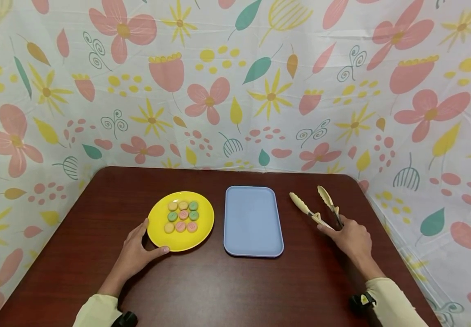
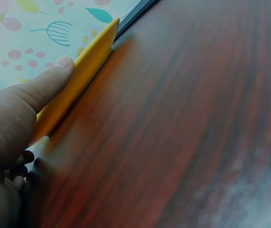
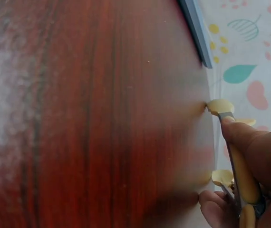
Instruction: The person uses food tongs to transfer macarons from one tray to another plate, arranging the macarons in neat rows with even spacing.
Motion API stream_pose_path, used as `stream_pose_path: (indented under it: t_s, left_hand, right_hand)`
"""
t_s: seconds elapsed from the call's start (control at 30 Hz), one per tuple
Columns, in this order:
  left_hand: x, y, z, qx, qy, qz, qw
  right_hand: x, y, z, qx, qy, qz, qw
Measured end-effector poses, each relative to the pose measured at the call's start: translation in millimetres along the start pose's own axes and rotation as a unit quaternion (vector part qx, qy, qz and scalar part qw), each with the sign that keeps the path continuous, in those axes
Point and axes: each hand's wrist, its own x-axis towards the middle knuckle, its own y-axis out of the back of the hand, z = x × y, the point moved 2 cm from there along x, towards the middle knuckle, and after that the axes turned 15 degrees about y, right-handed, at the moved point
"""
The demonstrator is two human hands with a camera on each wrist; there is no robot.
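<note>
A round yellow plate (image 1: 203,220) bears several small macarons (image 1: 183,215) in pink, green and pale yellow, set in rows. My left hand (image 1: 134,255) holds the plate at its near left rim, the thumb along the front edge and the fingers at the left side. In the left wrist view the thumb (image 2: 50,83) lies against the plate's rim (image 2: 85,71). On the right, my right hand (image 1: 353,240) grips a pair of tongs (image 1: 300,202) with cream-coloured tips. Their arms are spread apart, tips pointing away from me.
Between the plate and the tongs lies a light blue rectangular tray (image 1: 253,222) with a raised rim. All of it rests on a dark brown wooden table (image 1: 202,290). A flower-patterned cloth (image 1: 235,81) hangs behind the table's back edge and along both sides.
</note>
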Motion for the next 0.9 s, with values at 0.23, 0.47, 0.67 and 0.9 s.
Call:
stream_pose_path:
  t_s: [0.23, 0.47, 0.67, 0.9]
  left_hand:
    - [0.3, -0.3, 0.3, 0.002, 0.005, 0.000, 1.0000]
    - [-0.2, -0.3, 0.7, 0.002, 0.010, -0.006, 0.9999]
    - [-1.7, 0.7, 1.2, 0.001, 0.013, -0.006, 0.9999]
    - [-0.4, 3.0, 1.9, -0.003, 0.013, -0.021, 0.9997]
  right_hand:
    - [-2.1, -1.7, -1.6, -0.013, -0.009, -0.030, 0.999]
    - [-4.4, -3.7, -5.7, -0.023, 0.011, -0.035, 0.999]
    - [-12.9, -1.6, -13.1, -0.051, 0.035, -0.026, 0.998]
    - [-27.3, 9.9, -27.0, -0.118, 0.219, 0.107, 0.962]
